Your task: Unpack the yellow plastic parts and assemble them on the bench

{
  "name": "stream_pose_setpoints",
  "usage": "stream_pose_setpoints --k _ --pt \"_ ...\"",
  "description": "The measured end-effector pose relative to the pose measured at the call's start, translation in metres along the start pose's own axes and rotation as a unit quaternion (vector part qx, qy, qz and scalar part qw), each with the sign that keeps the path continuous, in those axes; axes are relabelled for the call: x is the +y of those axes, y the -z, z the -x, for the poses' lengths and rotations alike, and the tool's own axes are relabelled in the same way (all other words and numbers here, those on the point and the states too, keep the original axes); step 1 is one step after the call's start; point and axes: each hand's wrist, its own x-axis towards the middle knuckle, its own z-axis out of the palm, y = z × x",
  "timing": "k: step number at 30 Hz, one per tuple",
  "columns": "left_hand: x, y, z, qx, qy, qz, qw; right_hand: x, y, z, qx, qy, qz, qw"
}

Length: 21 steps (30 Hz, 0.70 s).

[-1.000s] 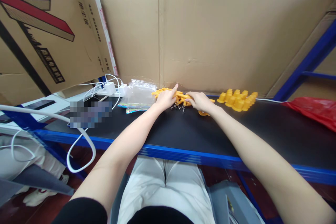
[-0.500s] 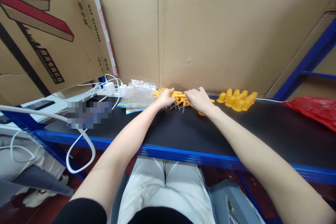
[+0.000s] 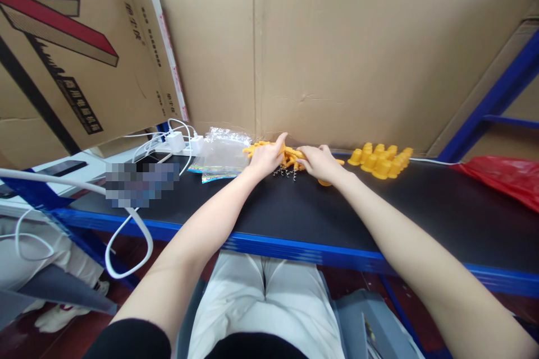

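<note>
Two hands meet at a heap of small orange pieces (image 3: 290, 155) at the far edge of the black tabletop (image 3: 295, 213), against the cardboard wall (image 3: 337, 56). Left hand (image 3: 265, 158): fingers curled onto the heap, index finger raised; grip on a single piece cannot be told. Right hand (image 3: 319, 161): fingers bent, pinching into the heap's right side. Small metal springs (image 3: 285, 172) lie just below the heap. Clear plastic bags (image 3: 222, 148) lie left; yellow cone-shaped caps (image 3: 381, 160) cluster right, apart.
</note>
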Motion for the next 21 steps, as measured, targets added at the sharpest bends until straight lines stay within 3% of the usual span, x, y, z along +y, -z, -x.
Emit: stream_pose_setpoints --k 7,13,21 --pt "0.004 0.007 0.001 0.013 -0.046 -0.066 0.997 -0.002 0.006 0.001 -0.012 -0.029 -0.077 0.996" --pt "0.007 0.009 0.000 -0.007 -0.027 -0.054 0.998 0.001 0.010 -0.001 0.005 -0.047 -0.042 0.998" --pt "0.011 0.008 -0.001 -0.027 0.027 0.027 0.999 0.001 0.008 -0.001 0.024 -0.018 0.061 0.998"
